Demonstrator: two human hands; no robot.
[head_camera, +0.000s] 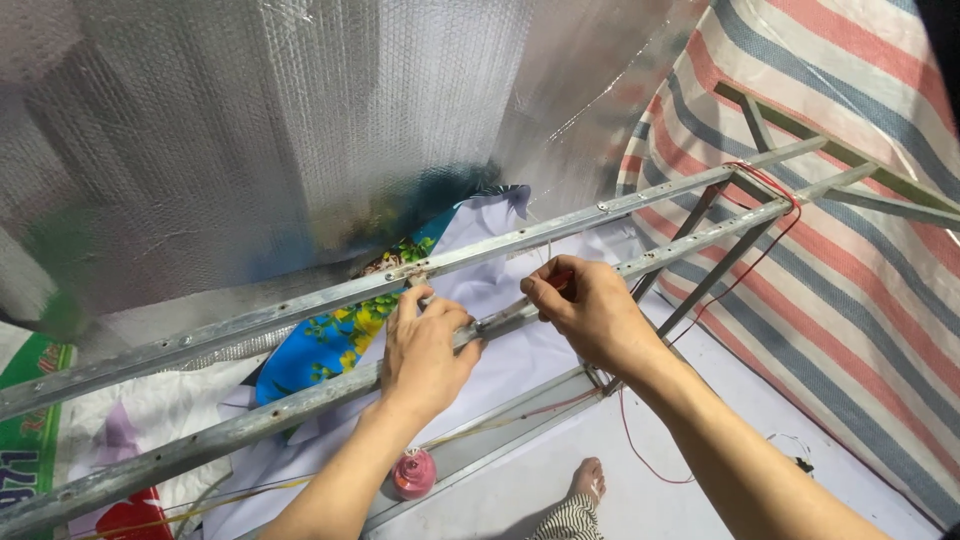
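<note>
My left hand grips the nearer of two long grey metal angle bars that run across the view. My right hand is beside it on the same bar, with thumb and fingers pinched on a small red thing; I cannot tell what it is. A thin pale string runs from that spot up to the farther bar. A red cord is looped round the far end of the frame and hangs down to the floor.
Silver bubble foil covers the wall behind. A red, blue and white striped tarp hangs at the right. Printed banners lie under the frame. A pink spool and my bare foot are on the floor below.
</note>
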